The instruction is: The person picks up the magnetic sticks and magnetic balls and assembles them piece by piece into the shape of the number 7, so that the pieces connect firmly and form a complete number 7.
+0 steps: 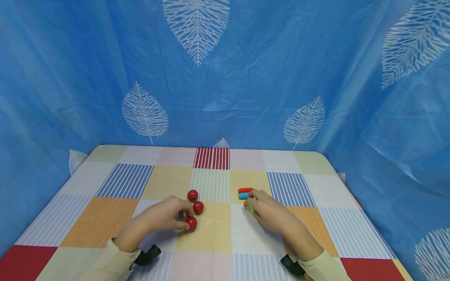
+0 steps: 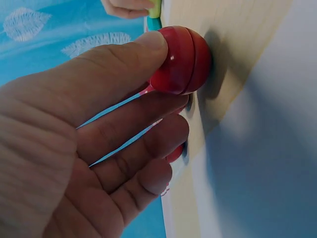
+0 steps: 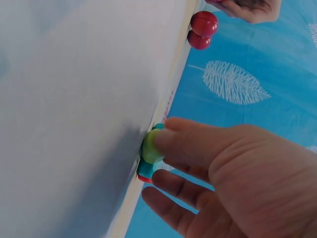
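Note:
In the head view my left hand (image 1: 159,216) pinches the nearest of three glossy red balls (image 1: 191,224) between thumb and fingers. A seam runs round this ball (image 2: 182,60) in the left wrist view, and it sits close over the tablecloth. The second red ball (image 1: 198,207) and the third red ball (image 1: 192,195) lie just beyond. On the right, my right hand (image 1: 268,212) pinches a small yellow-green stick (image 3: 152,146) with rounded ends, partly hidden by the fingers. Right behind it lie a blue stick (image 1: 243,196) and an orange-red stick (image 1: 245,190), side by side.
A patchwork-patterned cloth (image 1: 204,242) covers the table. Blue curtains (image 1: 225,78) with white leaf prints stand along its back and sides. Black wrist straps (image 1: 147,255) show at both cuffs.

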Action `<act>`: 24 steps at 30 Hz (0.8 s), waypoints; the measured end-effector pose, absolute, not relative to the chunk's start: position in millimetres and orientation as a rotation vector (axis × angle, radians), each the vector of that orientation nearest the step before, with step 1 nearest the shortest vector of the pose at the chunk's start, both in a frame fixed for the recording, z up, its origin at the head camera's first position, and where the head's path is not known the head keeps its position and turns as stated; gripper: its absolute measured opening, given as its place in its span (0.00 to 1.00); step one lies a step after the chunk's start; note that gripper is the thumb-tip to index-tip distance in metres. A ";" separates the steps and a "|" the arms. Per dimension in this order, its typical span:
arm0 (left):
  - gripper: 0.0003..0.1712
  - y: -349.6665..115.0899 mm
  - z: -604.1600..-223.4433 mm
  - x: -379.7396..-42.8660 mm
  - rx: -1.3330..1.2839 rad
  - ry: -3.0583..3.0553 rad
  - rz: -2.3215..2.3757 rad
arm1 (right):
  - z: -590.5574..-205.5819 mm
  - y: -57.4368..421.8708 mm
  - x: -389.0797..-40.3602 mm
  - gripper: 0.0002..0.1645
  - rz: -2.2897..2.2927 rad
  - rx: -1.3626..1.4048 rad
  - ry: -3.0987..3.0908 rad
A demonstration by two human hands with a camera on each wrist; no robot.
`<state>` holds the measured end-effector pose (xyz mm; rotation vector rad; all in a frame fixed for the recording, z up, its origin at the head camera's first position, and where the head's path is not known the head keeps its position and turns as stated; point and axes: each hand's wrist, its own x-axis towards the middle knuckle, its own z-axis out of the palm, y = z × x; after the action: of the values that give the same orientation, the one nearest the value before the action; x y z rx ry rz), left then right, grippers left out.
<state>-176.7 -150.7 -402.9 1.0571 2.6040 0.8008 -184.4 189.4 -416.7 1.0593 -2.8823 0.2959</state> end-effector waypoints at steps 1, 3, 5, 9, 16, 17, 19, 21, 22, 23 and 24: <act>0.11 -150.0 -403.8 -176.3 1.053 2.596 0.809 | -416.4 189.7 -184.3 0.12 0.293 1.063 -2.881; 0.11 -148.3 -404.9 -175.4 1.049 2.587 0.821 | -415.6 189.9 -184.1 0.13 0.285 1.070 -2.888; 0.10 -146.1 -405.7 -174.4 1.053 2.576 0.837 | -414.6 190.3 -183.8 0.14 0.272 1.069 -2.906; 0.10 -141.2 -405.9 -172.5 1.080 2.561 0.863 | -412.2 190.3 -183.1 0.15 0.240 1.052 -2.957; 0.10 -135.8 -407.1 -170.2 1.126 2.559 0.866 | -411.3 187.9 -182.1 0.10 0.199 1.084 -2.919; 0.10 -135.2 -407.2 -170.0 1.131 2.561 0.862 | -411.5 188.0 -181.8 0.09 0.194 1.090 -2.910; 0.10 -133.8 -407.9 -169.5 1.140 2.561 0.856 | -411.9 188.5 -181.3 0.08 0.186 1.094 -2.911; 0.10 -132.4 -408.3 -168.8 1.151 2.556 0.856 | -412.5 189.3 -180.8 0.08 0.186 1.094 -2.926; 0.10 -131.8 -408.4 -168.4 1.153 2.553 0.855 | -412.5 189.7 -180.6 0.07 0.190 1.094 -2.935; 0.10 -131.3 -408.5 -168.1 1.155 2.552 0.854 | -412.6 189.9 -180.6 0.07 0.195 1.097 -2.944; 0.10 -130.7 -408.9 -167.8 1.157 2.550 0.853 | -412.8 190.0 -180.7 0.07 0.198 1.102 -2.950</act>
<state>-167.8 -130.7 -408.9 1.1566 2.5504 0.8529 -180.7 190.0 -412.8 1.1015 -2.9499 0.1977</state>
